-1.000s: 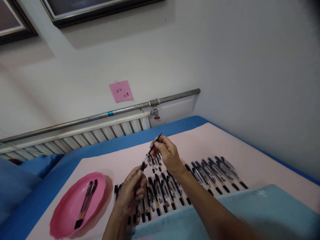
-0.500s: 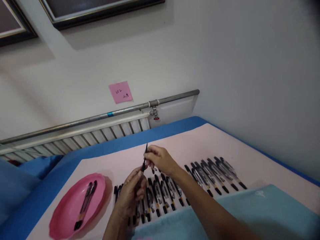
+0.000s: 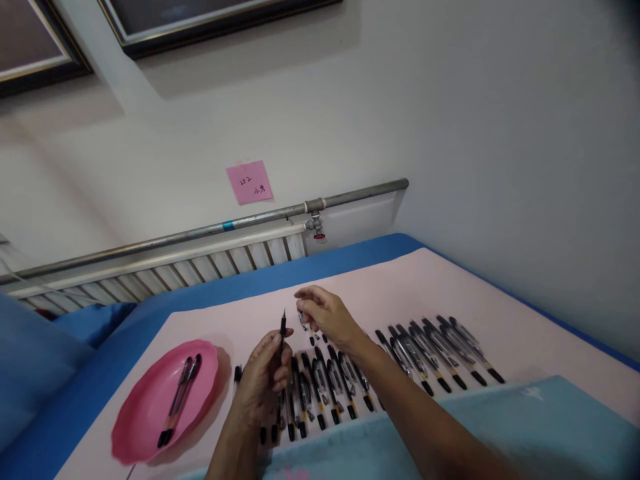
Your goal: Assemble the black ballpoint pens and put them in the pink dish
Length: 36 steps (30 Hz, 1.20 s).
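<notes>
My left hand [image 3: 267, 367] is closed round a slim black pen [image 3: 283, 327], held upright with its fine pointed tip facing up. Just to the right and slightly higher, my right hand [image 3: 323, 313] hovers apart from the pen, its fingers loosely bent and apart, with nothing clearly held between thumb and forefinger. Small clear and dark pen parts [image 3: 314, 337] lie beneath its fingers, partly hidden. Below and between my hands, several black-capped clear pens [image 3: 325, 387] lie side by side, some covered by my left hand and right forearm.
At the left, a pink scalloped plate [image 3: 130, 420] holds two pens [image 3: 180, 400]. Another row of pens [image 3: 440, 347] lies to the right. A light blue cloth [image 3: 525, 420] covers the front of the pink sheet [image 3: 400, 287]. Behind stand a radiator [image 3: 200, 270] and a pipe [image 3: 190, 233].
My right hand has let go of the pen's upper end and moved right, away from it. My left hand keeps the pen, now slightly lower, its fine tip uncovered. The view has shifted slightly.
</notes>
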{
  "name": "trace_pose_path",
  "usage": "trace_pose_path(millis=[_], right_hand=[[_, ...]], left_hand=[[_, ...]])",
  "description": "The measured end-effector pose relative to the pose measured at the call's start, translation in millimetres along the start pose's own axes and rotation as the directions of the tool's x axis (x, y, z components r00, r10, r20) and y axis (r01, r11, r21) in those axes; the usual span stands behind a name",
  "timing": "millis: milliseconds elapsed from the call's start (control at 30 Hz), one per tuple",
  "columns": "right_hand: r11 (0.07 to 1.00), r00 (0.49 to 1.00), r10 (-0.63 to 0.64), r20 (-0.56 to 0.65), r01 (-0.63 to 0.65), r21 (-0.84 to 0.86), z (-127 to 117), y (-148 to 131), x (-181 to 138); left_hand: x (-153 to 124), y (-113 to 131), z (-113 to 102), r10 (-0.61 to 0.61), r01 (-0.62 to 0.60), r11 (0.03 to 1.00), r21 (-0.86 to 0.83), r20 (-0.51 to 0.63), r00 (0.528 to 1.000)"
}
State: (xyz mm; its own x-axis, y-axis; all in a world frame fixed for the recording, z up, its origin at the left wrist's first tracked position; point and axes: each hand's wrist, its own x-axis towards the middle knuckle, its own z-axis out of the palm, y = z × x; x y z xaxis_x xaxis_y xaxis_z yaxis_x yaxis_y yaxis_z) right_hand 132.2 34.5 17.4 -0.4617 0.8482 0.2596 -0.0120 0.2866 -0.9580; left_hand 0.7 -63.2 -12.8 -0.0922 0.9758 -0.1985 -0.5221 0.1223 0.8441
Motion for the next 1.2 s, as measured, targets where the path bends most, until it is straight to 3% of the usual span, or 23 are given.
trace_pose_path(millis=[100,200,500,667,800,967,1067,1200], right_hand=[[0.904,0.996,-0.075,-0.045,0.049,-0.425,-8.3,9.9,2.9],[0.756,0.994,-0.104,0.016,0.09,-0.648,-11.2,21.9,3.1],[0.42,0.99,-0.015,0.143,0.136,-0.897,20.7,40.2,-0.1],[0.342,0.993,0.032,0.112,0.094,-0.935,31.9,43.3,5.3],[0.392,0.995,0.04,0.092,0.069,-0.917,35.9,46.6,5.6],[0.592,0.998,0.028,0.062,0.034,-0.806,36.7,45.3,2.7],[0.773,1.0,0.009,-0.017,-0.018,-0.634,34.5,41.4,5.4],[0.969,0.992,0.043,-0.119,-0.071,-0.237,33.0,35.5,12.5]], left_hand=[[2.2,5.0,-7.7,0.056,-0.059,0.993,-0.102,-0.033,0.998],[4.7,7.8,-14.4,0.078,-0.087,0.982,-0.166,-0.06,0.995],[6.9,5.5,-14.1,0.09,-0.1,0.982,-0.159,-0.073,0.993],[6.8,5.6,-14.9,0.077,-0.087,0.984,-0.156,-0.07,0.995],[8.2,5.2,-14.7,0.081,-0.091,0.984,-0.153,-0.074,0.994],[8.8,4.1,-13.9,0.068,-0.08,0.99,-0.116,-0.099,0.993],[8.0,2.6,-12.4,0.071,-0.079,0.993,-0.083,-0.097,0.993],[6.8,-0.4,-6.1,0.039,-0.042,0.999,-0.029,-0.075,0.996]])
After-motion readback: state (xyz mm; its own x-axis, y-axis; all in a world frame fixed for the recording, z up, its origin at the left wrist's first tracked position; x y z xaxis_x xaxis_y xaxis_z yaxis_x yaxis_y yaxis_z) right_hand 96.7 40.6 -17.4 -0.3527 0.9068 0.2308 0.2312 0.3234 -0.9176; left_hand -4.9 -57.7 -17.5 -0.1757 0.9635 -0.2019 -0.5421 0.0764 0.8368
